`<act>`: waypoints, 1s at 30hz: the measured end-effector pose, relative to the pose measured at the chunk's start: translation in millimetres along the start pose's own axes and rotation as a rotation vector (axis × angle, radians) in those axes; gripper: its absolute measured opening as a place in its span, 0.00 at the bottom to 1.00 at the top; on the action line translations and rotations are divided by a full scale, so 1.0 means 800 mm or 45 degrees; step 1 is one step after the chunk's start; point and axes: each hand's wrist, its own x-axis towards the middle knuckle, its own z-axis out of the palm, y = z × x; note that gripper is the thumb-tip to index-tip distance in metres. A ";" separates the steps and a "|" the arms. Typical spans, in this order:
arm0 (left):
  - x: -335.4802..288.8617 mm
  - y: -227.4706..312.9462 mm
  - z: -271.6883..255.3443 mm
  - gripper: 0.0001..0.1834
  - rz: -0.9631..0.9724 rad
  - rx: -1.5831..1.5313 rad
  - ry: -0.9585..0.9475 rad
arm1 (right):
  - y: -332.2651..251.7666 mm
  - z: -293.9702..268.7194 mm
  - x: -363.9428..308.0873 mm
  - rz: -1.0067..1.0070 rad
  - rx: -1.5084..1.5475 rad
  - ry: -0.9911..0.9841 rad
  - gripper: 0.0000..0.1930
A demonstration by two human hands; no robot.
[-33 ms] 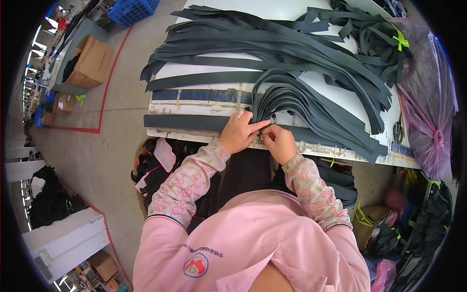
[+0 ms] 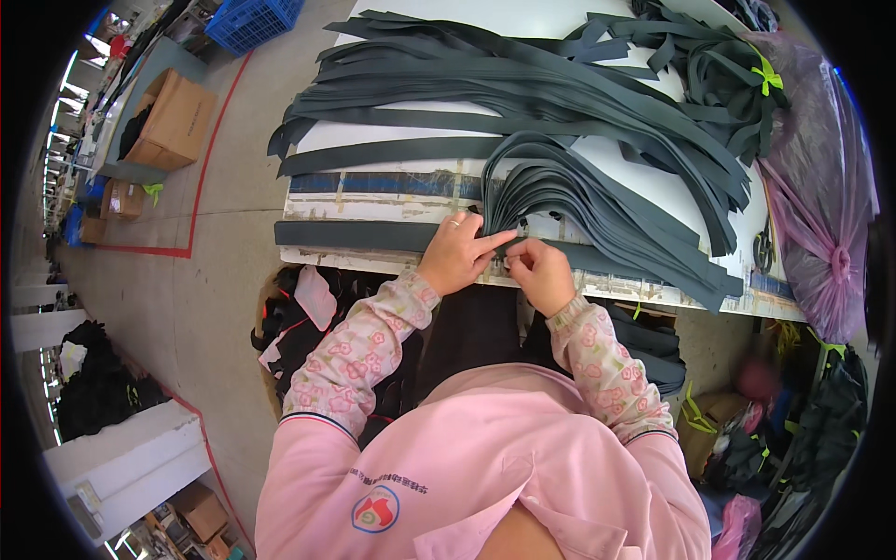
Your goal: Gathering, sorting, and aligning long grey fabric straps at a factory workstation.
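Along the front edge of the white table (image 2: 322, 210) lies a flat dark green-grey strap (image 2: 359, 234). My left hand (image 2: 455, 250) is closed on this strap at the edge, its index finger stretched to the right and its thumb below. Just right of it, my right hand (image 2: 546, 275) pinches with thumb and index finger; what lies between those fingertips is too small to make out. Behind both hands, a looped bundle of matching straps (image 2: 579, 187) arches up from the left hand's fingers and fans out toward the right.
A large pile of straps (image 2: 467, 79) covers the far part of the table. Scissors (image 2: 764, 250) and a purple plastic bag (image 2: 821, 205) are at the right. Dark fabric pieces (image 2: 313, 308) fill a container below my left arm. A cardboard box (image 2: 173, 121) stands far left.
My right hand has shifted very slightly to the right, still pinching. The left hand and the straps look the same.
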 end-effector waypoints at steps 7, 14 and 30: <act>0.000 0.004 -0.010 0.27 -0.004 0.040 -0.128 | 0.073 -0.151 -0.035 0.326 0.199 0.171 0.04; -0.002 -0.001 -0.008 0.29 -0.047 0.026 -0.181 | 0.093 -0.178 -0.058 0.150 -0.125 0.185 0.04; 0.007 0.004 -0.001 0.26 -0.024 0.029 -0.142 | 0.080 -0.185 -0.055 0.180 0.019 0.327 0.04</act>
